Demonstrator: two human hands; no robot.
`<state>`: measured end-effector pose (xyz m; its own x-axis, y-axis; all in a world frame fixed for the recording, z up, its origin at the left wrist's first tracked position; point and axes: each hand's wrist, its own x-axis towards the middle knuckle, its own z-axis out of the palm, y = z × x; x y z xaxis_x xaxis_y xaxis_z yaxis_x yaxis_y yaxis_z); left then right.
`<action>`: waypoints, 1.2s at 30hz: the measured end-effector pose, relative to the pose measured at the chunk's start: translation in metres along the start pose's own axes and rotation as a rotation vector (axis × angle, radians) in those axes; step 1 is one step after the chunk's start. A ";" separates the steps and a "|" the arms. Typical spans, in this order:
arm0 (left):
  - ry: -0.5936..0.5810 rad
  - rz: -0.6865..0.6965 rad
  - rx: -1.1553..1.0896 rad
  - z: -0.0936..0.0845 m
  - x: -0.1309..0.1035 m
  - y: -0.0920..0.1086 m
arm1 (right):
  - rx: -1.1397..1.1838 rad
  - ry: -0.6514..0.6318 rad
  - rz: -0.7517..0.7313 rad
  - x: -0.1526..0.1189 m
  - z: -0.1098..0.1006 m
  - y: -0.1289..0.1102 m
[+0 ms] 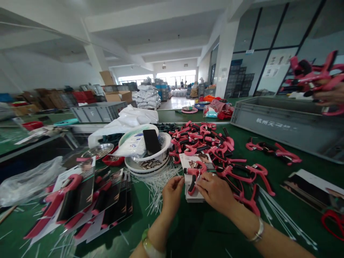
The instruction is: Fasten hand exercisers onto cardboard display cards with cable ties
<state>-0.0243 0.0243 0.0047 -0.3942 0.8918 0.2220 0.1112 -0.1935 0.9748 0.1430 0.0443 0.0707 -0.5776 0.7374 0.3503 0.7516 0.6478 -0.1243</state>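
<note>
In front of me, pink pliers (199, 171) with a black grip lie on a printed card, atop a small stack of white cards (194, 196). My left hand (172, 193) is beside the stack's left edge, thumb and fingertips pinched; whatever is between them is too small to tell. On the other side, my right hand (216, 191) has its fingers closed at the pliers' handle. A heap of pink pliers (201, 138) lies just beyond. To the left are several pliers fixed on printed cards (77, 200).
White plastic ties (158, 186) are strewn on the green table, with another bunch (285, 215) at right. A phone (152, 142) rests on white bowls (146, 166) of metal parts. Beyond a grey crate (290, 122), another person's hand (329, 94) holds several pliers. Red-handled scissors (333, 222) lie far right.
</note>
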 end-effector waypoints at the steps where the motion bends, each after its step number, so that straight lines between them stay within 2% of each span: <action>1: 0.004 0.064 0.074 0.002 0.001 0.003 | -0.009 0.006 0.010 0.001 0.001 -0.002; 5: -0.044 0.346 0.317 0.004 0.001 0.009 | 0.046 0.040 0.059 0.000 0.005 -0.003; 8: -0.077 0.461 0.424 0.001 0.000 0.010 | 0.116 0.066 0.062 -0.002 0.009 -0.003; 12: -0.074 0.484 0.597 -0.005 0.002 0.009 | 0.123 0.084 0.020 -0.004 0.017 -0.004; 15: -0.089 0.499 0.639 -0.010 0.005 0.008 | 0.114 0.132 0.065 -0.006 0.020 -0.002; 18: -0.090 0.497 0.621 -0.013 0.006 0.007 | 0.089 0.129 0.074 -0.008 0.016 0.002; 25: -0.104 0.541 0.438 -0.009 0.004 0.008 | -0.033 -0.028 -0.014 -0.006 -0.004 0.007; 29: -0.066 0.544 0.479 -0.009 0.005 0.004 | -0.032 0.086 -0.108 -0.010 0.002 -0.001; 32: -0.086 0.546 0.546 -0.011 0.005 0.001 | -0.007 0.197 -0.154 -0.010 0.012 -0.006; 36: -0.120 0.584 0.629 -0.012 0.004 0.002 | 0.088 0.282 0.022 -0.001 0.017 -0.008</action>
<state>-0.0368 0.0220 0.0080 -0.0214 0.7640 0.6448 0.7639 -0.4036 0.5036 0.1322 0.0418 0.0556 -0.4406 0.6772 0.5893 0.7253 0.6554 -0.2108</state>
